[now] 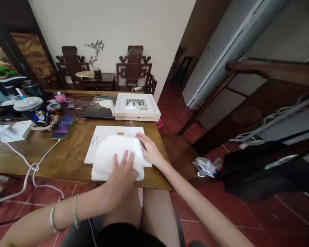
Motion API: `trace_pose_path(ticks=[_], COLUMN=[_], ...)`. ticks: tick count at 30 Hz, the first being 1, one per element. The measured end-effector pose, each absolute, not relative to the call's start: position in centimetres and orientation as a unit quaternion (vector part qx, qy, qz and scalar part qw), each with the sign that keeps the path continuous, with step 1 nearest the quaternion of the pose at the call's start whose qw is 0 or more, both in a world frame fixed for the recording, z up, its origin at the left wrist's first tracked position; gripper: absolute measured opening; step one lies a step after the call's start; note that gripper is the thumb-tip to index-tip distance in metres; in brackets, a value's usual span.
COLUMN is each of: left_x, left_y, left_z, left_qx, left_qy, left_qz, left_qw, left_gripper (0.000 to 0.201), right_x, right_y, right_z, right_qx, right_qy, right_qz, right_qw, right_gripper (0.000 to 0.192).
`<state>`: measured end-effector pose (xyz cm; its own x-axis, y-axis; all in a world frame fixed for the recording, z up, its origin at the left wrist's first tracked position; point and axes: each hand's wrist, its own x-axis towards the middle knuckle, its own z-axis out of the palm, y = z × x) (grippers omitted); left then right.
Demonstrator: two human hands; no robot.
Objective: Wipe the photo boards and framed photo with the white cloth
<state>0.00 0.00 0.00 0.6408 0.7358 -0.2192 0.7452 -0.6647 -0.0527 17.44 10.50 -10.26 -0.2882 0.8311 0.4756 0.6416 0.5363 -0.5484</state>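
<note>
A folded, soft white cloth (pixel 105 156) lies on top of a flat white panel (pixel 103 132) with small print and a little gold-brown mark. The cloth's near edge reaches past the panel toward me. My left hand (pixel 122 175) rests on the cloth's near right part, fingers stretched out and spread. At the cloth's right edge, my right hand (pixel 149 150) has its fingers extended over the side of the cloth and the panel. Its thumb is hard to make out.
Behind the panel are a light wooden picture frame (pixel 137 106) and a dark flat picture (pixel 99 108). On the left of the wooden table (pixel 74 157) lie a phone (pixel 64 127) with a white cable, a power strip (pixel 22 130), a lidded cup (pixel 28 103) and a small glass (pixel 70 102).
</note>
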Motion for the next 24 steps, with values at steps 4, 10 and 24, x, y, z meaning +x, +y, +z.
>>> trace_pose_path(ticks=[4, 10, 24], left_x=[0.3, 1.2, -0.3], left_y=[4.4, 9.7, 0.3], left_z=[-0.5, -2.0, -1.1], left_qx=[0.89, 0.866, 0.904], left_qy=[0.449, 0.498, 0.42], left_qz=[-0.08, -0.034, -0.069], left_qw=[0.008, -0.034, -0.032], left_gripper=[0.037, 0.04, 0.03], right_x=[17.3, 17.2, 17.2], right_y=[10.4, 10.3, 10.5], right_z=[-10.2, -10.0, -9.8], right_qx=[-0.463, -0.479, -0.487], right_qy=[-0.787, -0.778, -0.757], right_qz=[0.129, 0.133, 0.182], right_qw=[0.386, 0.385, 0.397], right_gripper=[0.044, 0.038, 0.042])
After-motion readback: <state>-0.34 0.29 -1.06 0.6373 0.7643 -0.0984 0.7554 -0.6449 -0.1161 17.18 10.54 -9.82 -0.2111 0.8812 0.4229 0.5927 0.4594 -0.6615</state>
